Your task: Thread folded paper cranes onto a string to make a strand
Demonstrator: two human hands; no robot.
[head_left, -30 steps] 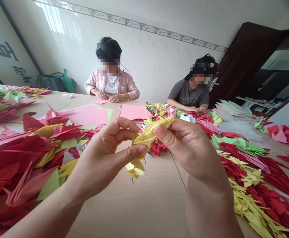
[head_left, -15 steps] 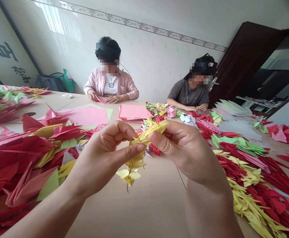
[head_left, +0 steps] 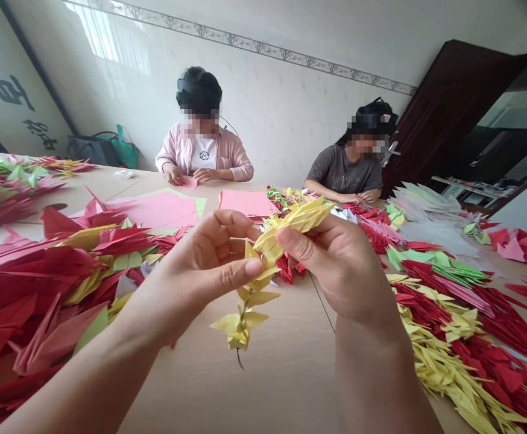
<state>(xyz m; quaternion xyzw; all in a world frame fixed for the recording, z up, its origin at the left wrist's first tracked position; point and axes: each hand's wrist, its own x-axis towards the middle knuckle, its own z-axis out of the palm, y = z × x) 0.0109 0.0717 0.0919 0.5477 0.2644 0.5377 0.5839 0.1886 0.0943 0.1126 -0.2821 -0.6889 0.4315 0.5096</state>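
A string of yellow folded paper cranes (head_left: pixel 249 295) hangs between my hands over the table, a dark thread end dangling below its lowest piece. My right hand (head_left: pixel 342 259) grips the tightly stacked upper pieces, its thumb pressed on top. Lower down, my left hand (head_left: pixel 213 259) pinches the string with its thumb at the yellow paper; the other fingers curl behind. Part of the string is hidden by the thumbs and fingers.
A heap of red, pink and yellow folded paper (head_left: pixel 41 289) lies left. Strung red and yellow rows (head_left: pixel 453 349) lie right. Pink paper sheets (head_left: pixel 249 204) are stacked ahead. Two people sit across, one with hands on pink paper (head_left: pixel 189 182); clear plastic (head_left: pixel 439 235) lies right.
The upper yellow pieces have moved up and right with my right hand. The lower string is more spread out and hangs lower, and my left fingers have loosened somewhat.
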